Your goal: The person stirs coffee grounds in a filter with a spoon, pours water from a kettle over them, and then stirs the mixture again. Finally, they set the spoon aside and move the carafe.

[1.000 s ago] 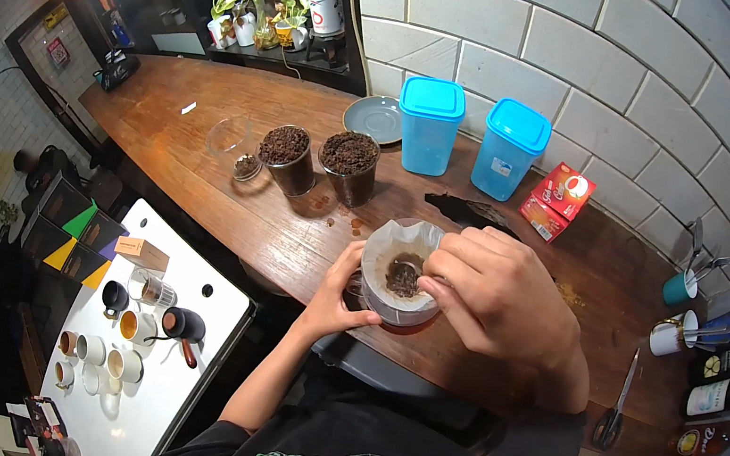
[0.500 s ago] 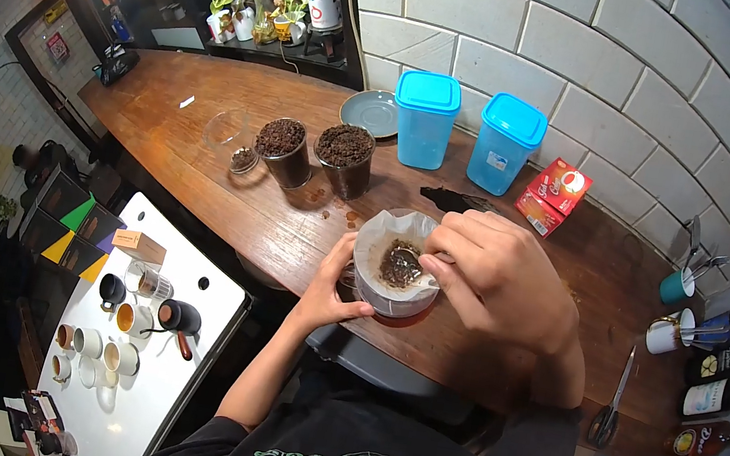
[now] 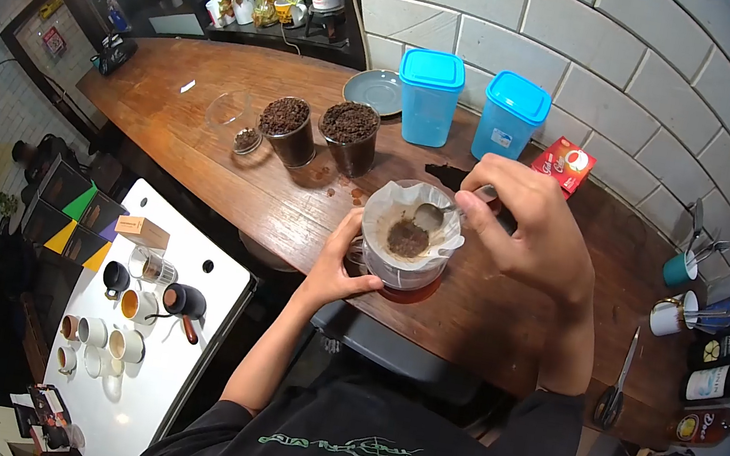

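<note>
A spoon (image 3: 430, 214) is pinched in the fingers of my right hand (image 3: 524, 220), its bowl inside a white paper filter (image 3: 379, 214) near the far wall. Wet dark coffee grounds (image 3: 407, 238) lie at the bottom of the filter. The filter lines a clear coffee dripper (image 3: 409, 278), with reddish-brown liquid (image 3: 411, 297) visible beneath. My left hand (image 3: 341, 267) is closed around the dripper's left side by its handle, thumb along the lower front. What supports the dripper is mostly hidden.
Two glasses of dark grounds (image 3: 288, 125) stand behind left, near a tipped clear glass (image 3: 246, 140). Blue-lidded containers (image 3: 428, 100), a grey saucer (image 3: 375, 91) and a red box (image 3: 566, 164) line the wall. Scissors (image 3: 615, 387) and bottles (image 3: 713, 383) are at right.
My right hand has lifted the spoon out of the grounds, up and right toward the filter's rim. The liquid over the grounds looks lower. My left hand keeps its hold.
</note>
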Demonstrator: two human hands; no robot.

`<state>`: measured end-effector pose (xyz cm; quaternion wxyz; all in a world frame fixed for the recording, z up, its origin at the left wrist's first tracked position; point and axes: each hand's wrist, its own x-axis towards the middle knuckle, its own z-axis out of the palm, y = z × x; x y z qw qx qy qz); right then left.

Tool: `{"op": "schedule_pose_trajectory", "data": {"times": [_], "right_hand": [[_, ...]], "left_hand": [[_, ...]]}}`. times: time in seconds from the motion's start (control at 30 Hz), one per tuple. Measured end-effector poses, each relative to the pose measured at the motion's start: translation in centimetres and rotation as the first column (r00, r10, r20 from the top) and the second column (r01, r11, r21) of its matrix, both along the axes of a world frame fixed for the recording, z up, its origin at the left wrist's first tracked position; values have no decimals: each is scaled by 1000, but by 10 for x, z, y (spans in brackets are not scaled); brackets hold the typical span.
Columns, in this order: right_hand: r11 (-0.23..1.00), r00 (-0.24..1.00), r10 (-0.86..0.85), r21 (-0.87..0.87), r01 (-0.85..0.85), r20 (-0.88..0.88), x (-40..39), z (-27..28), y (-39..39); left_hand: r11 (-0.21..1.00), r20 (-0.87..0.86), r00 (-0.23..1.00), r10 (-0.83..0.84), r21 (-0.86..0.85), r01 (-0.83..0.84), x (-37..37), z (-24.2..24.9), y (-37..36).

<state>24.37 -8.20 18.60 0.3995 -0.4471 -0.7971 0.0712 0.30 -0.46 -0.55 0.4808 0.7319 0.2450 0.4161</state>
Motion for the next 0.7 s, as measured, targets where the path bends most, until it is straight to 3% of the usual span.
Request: {"op": "schedule_pose_trajectory", "data": {"times": [0.3, 0.4, 0.63, 0.7], "right_hand": [[998, 997, -68, 7, 68, 29, -14, -12, -12], [992, 1000, 22, -127, -21, 7, -13, -7, -7], [983, 990, -129, -143, 119, -63, -16, -16, 5], [983, 1000, -20, -181, 24, 22, -15, -8, 5]], "left_hand": [[984, 9, 1000, 6, 176, -7, 0, 13, 1], [988, 42, 999, -20, 157, 13, 1, 11, 3], [986, 24, 998, -57, 158, 52, 0, 15, 6], [987, 24, 997, -71, 150, 67, -1, 15, 6]]}}
